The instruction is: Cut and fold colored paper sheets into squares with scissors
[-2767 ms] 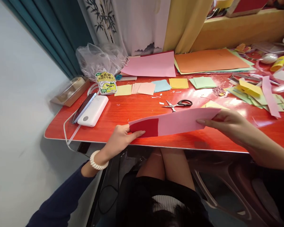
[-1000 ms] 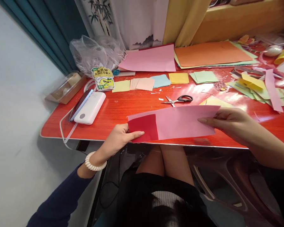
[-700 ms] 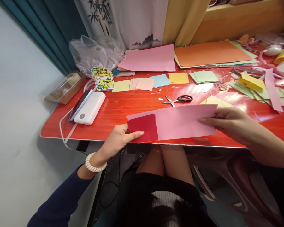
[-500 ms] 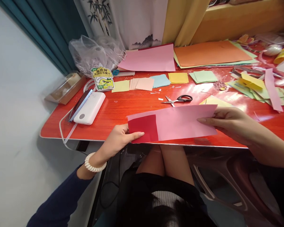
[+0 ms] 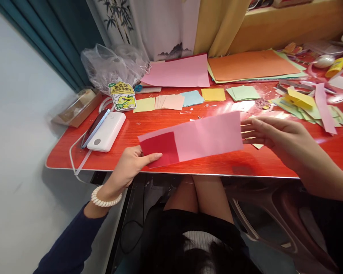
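My left hand [image 5: 129, 163] pinches the left end of a pink paper strip [image 5: 208, 135], with a dark red paper square [image 5: 163, 149] lying over that end under my thumb. The strip is held up above the front of the red table, its right end tilted higher. My right hand [image 5: 270, 133] is at the strip's right edge, fingers extended and slightly apart, not gripping it; the fingertips are at or almost touching the edge. The scissors are almost wholly hidden behind the strip.
Small paper stacks, such as the yellow stack [image 5: 213, 94] and the blue stack [image 5: 192, 98], line the table [image 5: 125, 148]. Large pink sheets [image 5: 180, 72] and orange sheets [image 5: 254, 65] lie behind. Paper scraps [image 5: 305, 104] are heaped right. A white power bank [image 5: 107, 131] and cable lie left.
The strip with the red square has moved left, its right end rising. My right hand has let go of the right end and its fingers have straightened. The scissors have become covered.
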`<state>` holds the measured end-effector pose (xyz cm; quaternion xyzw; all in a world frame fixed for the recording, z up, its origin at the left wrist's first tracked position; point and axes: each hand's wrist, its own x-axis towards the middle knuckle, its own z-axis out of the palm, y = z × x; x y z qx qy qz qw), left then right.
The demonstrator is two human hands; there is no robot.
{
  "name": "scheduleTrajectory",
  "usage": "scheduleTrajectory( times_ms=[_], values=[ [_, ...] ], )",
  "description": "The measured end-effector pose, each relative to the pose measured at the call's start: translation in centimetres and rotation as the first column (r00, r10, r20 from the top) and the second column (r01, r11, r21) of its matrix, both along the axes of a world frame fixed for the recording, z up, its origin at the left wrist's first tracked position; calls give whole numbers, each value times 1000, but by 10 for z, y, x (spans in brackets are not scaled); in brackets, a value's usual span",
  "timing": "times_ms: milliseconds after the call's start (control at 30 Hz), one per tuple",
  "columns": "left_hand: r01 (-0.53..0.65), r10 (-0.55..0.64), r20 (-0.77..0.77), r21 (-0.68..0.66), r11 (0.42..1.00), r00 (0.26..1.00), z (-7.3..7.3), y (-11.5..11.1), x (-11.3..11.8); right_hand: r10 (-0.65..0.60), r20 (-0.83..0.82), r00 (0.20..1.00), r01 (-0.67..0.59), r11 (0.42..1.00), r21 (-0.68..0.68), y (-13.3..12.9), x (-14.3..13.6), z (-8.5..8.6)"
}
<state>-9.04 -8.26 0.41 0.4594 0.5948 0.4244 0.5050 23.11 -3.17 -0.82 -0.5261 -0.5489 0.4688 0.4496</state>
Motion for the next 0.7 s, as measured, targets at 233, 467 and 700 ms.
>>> scheduleTrajectory(
  times_ms=[233, 467, 700],
  values=[
    [-248, 254, -11, 186, 951, 967, 5, 4, -31, -77, 741, 667, -203, 938, 280, 21, -21, 9],
    [-298, 291, 63, 174, 939, 955, -4, 7, -46, 187, 914, 361, -358, 933, -49, 63, -34, 0],
    [-292, 268, 129, 229, 929, 955, 6, 5, -37, 367, 665, 650, -307, 928, -213, 40, -47, 5]
  ],
)
